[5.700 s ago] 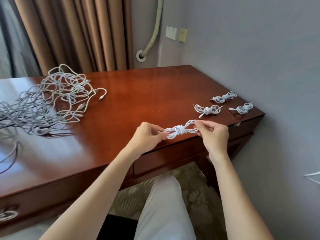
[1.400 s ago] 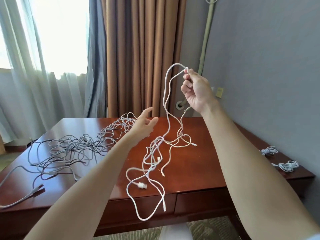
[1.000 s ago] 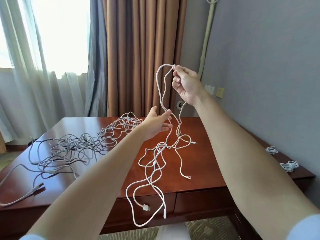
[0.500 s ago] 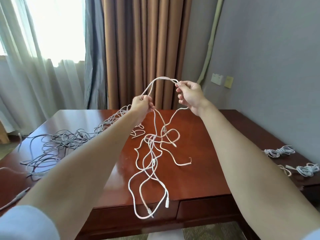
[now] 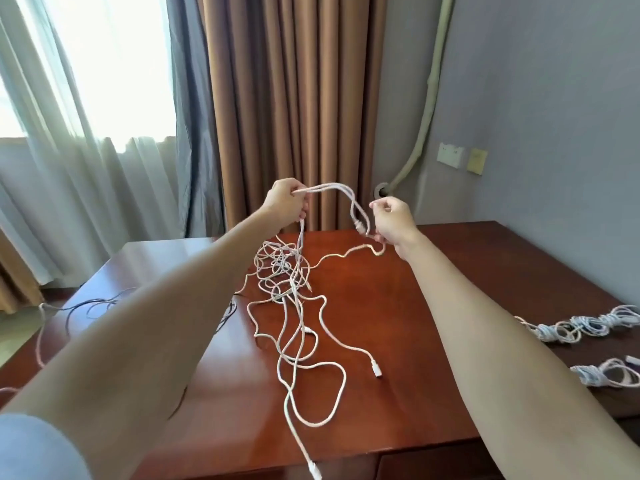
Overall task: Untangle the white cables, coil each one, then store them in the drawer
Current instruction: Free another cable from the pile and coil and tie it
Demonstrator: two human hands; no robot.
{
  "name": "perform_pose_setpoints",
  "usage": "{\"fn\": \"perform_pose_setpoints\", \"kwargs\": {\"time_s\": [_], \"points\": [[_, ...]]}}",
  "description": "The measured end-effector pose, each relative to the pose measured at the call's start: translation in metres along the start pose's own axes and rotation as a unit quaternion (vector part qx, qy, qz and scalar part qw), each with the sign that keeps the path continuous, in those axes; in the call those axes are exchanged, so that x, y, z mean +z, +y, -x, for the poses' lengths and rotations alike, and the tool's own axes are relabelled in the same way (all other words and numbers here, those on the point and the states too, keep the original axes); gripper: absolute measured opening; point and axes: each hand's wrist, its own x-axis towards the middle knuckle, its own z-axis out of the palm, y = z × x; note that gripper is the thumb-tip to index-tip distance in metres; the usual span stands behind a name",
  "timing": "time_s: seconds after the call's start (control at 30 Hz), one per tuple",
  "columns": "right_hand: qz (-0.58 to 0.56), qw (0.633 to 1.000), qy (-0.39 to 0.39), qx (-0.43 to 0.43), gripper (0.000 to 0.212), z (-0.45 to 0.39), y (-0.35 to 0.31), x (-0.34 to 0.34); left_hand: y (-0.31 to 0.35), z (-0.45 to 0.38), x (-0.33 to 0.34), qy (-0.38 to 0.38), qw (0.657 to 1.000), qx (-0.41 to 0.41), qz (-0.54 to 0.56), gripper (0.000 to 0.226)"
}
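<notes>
Both hands are raised above the far part of the wooden desk [image 5: 467, 289]. My left hand [image 5: 285, 204] pinches a doubled stretch of white cable [image 5: 332, 186] that arches over to my right hand [image 5: 391, 221], which grips it near a plug. From my left hand, strands drop into a loose white tangle [image 5: 291, 299] lying on the desk, with plugs at the desk's near edge. Two coiled, tied cable bundles lie at the right edge, one [image 5: 585, 322] farther and one [image 5: 613, 375] nearer. The drawer fronts are barely visible below the desk edge.
More grey-white cables [image 5: 86, 303] lie on the desk's left side, mostly hidden behind my left arm. Brown curtains [image 5: 294, 98] and sheer ones hang behind the desk. A grey wall with a hose and sockets [image 5: 450, 154] stands on the right.
My hands have spread apart, stretching a cable span between them. More cable has settled onto the desk. The view has dipped downward.
</notes>
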Motion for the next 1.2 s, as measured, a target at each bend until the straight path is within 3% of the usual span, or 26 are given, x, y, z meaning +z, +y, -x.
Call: {"fn": "perform_pose_setpoints", "kwargs": {"time_s": [0.1,0.17,0.27,0.37,0.43,0.5,0.57,0.63,0.73,0.8,0.93,1.07,1.2], "points": [[0.029,0.996,0.081,-0.031,0.024,0.014,0.002,0.002,-0.013,-0.002,0.002,0.008,1.0,-0.016,0.006,0.027],[0.08,0.99,0.09,-0.067,0.023,0.038,0.008,0.006,-0.016,-0.002,0.004,0.01,1.0,-0.017,-0.002,0.022],[0.106,0.989,0.049,-0.091,0.029,0.083,0.021,0.019,-0.018,0.005,0.005,-0.021,0.999,-0.023,-0.021,0.022],[0.17,0.981,-0.051,-0.073,0.038,0.108,0.036,0.034,-0.024,0.021,0.003,-0.124,0.985,-0.017,-0.12,0.064],[0.261,0.951,-0.155,-0.054,0.039,0.116,0.049,0.042,-0.03,0.036,-0.002,-0.169,0.967,-0.011,-0.19,0.075],[0.334,0.917,-0.216,-0.036,0.041,0.121,0.063,0.047,-0.04,0.054,-0.009,-0.16,0.953,0.014,-0.257,0.059],[0.384,0.89,-0.243,-0.018,0.046,0.126,0.071,0.051,-0.054,0.071,-0.016,-0.148,0.949,0.031,-0.276,0.028],[0.408,0.878,-0.25,0.012,0.049,0.127,0.078,0.055,-0.07,0.086,-0.019,-0.189,0.939,0.017,-0.287,0.009],[0.413,0.882,-0.223,0.035,0.041,0.128,0.084,0.062,-0.091,0.112,-0.015,-0.228,0.922,-0.053,-0.31,0.035],[0.373,0.909,-0.181,0.039,0.027,0.129,0.084,0.064,-0.107,0.128,-0.009,-0.211,0.914,-0.078,-0.338,0.044],[0.29,0.949,-0.099,0.068,0.024,0.122,0.088,0.054,-0.125,0.14,-0.004,-0.153,0.939,-0.081,-0.297,0.024],[0.217,0.968,-0.054,0.115,0.028,0.115,0.097,0.048,-0.112,0.132,-0.024,-0.03,0.968,-0.029,-0.249,0.04],[0.159,0.976,-0.018,0.151,0.021,0.124,0.084,0.04,-0.083,0.121,-0.051,0.06,0.977,0.013,-0.206,0.041]]}}
